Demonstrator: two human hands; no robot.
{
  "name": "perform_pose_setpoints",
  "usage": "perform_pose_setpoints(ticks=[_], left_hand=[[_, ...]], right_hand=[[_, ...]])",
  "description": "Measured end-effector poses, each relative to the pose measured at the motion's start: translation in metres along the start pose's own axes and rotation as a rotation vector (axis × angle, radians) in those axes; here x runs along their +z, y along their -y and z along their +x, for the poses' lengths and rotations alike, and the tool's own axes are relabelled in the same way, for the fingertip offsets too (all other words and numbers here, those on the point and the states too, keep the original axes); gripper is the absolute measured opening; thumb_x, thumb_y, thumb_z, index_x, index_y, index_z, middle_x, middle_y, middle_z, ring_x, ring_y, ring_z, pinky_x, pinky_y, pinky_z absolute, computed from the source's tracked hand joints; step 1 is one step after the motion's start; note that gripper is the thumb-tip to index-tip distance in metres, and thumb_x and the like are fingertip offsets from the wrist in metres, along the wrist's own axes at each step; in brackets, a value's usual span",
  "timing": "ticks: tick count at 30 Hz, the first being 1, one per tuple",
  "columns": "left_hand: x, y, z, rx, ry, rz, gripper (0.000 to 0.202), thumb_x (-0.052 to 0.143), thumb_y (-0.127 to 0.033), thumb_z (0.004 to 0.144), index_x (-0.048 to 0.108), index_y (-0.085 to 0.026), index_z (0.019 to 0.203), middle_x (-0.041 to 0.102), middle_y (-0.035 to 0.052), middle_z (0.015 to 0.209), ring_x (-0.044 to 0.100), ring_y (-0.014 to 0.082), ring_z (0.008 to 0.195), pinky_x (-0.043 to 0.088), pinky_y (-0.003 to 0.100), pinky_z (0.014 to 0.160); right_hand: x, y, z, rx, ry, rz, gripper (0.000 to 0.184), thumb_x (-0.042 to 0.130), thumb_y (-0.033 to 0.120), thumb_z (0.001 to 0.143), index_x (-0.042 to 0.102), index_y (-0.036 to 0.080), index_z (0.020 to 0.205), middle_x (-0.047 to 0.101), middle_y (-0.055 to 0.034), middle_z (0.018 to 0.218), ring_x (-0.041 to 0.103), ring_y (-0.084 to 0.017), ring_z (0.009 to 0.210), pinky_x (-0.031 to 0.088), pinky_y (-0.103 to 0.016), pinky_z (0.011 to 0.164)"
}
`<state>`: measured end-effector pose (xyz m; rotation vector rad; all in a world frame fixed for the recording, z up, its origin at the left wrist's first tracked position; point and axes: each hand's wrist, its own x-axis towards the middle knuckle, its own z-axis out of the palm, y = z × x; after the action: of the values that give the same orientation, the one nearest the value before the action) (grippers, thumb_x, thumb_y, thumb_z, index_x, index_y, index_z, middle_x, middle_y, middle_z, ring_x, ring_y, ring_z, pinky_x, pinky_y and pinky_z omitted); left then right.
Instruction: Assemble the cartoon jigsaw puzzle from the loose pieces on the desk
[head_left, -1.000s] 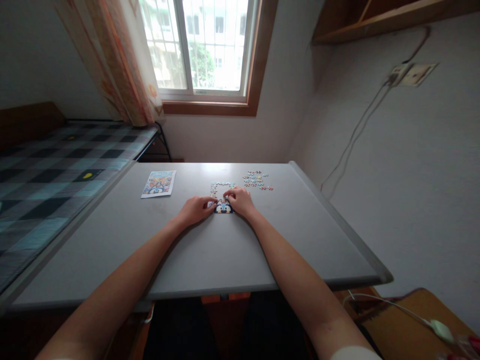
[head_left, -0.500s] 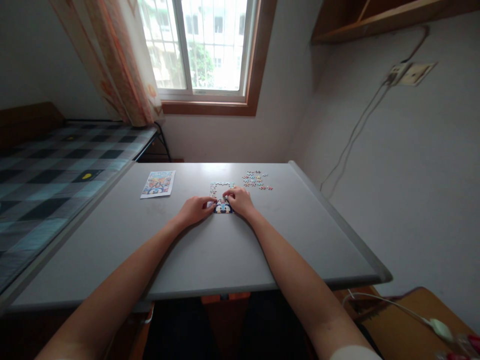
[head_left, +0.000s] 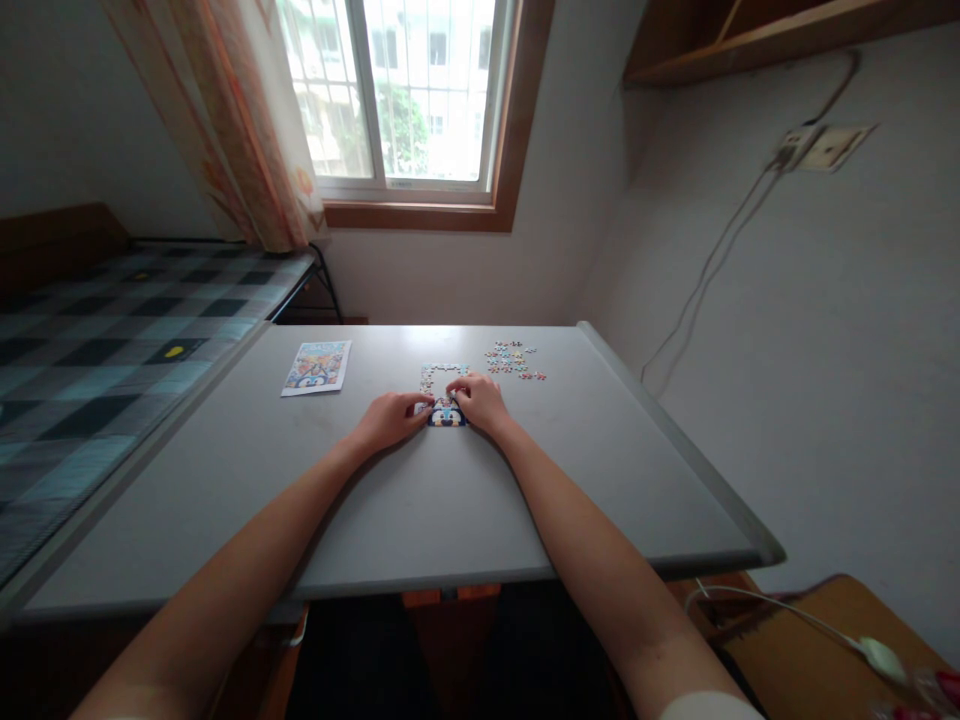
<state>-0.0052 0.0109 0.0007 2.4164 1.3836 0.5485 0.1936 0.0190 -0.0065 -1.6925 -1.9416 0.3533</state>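
Note:
A partly joined jigsaw puzzle (head_left: pixel 447 415) lies on the table, its lower rows showing a dark blue and white cartoon figure and its upper part a frame of pieces around a bare gap. At its left edge rests my left hand (head_left: pixel 391 418), thumb and forefinger apart and touching the border. My right hand (head_left: pixel 481 400) reaches over the right side, its fingertips pinched at the gap's lower edge on what looks like a small puzzle piece (head_left: pixel 451 393), mostly hidden by the fingers. Several loose puzzle pieces (head_left: pixel 507 357) lie beyond my right hand.
A printed picture sheet (head_left: pixel 317 367) lies on the left of the grey table (head_left: pixel 450 510). A bed with a checked cover (head_left: pixel 150 300) stands to the left. Ahead is a window (head_left: pixel 420 100); cables hang from a socket (head_left: pixel 814 148) on the right wall.
Almost nothing differs. My right fingertips have shifted very slightly at the gap's lower edge; my left hand stays at the puzzle's left border.

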Motion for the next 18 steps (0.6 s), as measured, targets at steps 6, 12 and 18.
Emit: perform_pose_setpoints(ticks=[6,12,18], left_hand=[[-0.001,-0.0019,-0.0005,-0.005,0.0,0.002,0.043,0.048,-0.047,0.086,0.072,-0.022,0.111,0.058,-0.0006,0.059,0.045,0.0117,0.053,0.028,0.023,0.055],[0.0006,0.0006,0.0,0.007,-0.003,-0.01,0.043,0.048,-0.047,0.086,0.071,-0.023,0.111,0.057,-0.0011,0.059,0.044,0.0112,0.052,0.028,0.023,0.055],[0.001,0.0017,0.0002,-0.003,0.002,-0.007,0.043,0.048,-0.048,0.085,0.071,-0.023,0.112,0.057,-0.0009,0.059,0.044,0.0116,0.053,0.028,0.023,0.055]], right_hand=[[-0.0003,-0.004,0.003,0.073,-0.153,0.031,0.038,0.045,0.014,0.082,0.068,0.022,0.111,0.064,-0.0061,0.103,0.053,-0.02,0.101,0.039,-0.031,0.093],[-0.0035,-0.0035,0.0,0.204,-0.143,-0.04,0.039,0.048,0.018,0.082,0.065,0.022,0.116,0.06,-0.0092,0.112,0.05,-0.024,0.106,0.038,-0.036,0.093],[-0.0088,0.0042,-0.0044,0.261,-0.061,-0.131,0.037,0.047,0.028,0.085,0.064,0.025,0.118,0.056,-0.01,0.119,0.046,-0.027,0.112,0.035,-0.04,0.094]])
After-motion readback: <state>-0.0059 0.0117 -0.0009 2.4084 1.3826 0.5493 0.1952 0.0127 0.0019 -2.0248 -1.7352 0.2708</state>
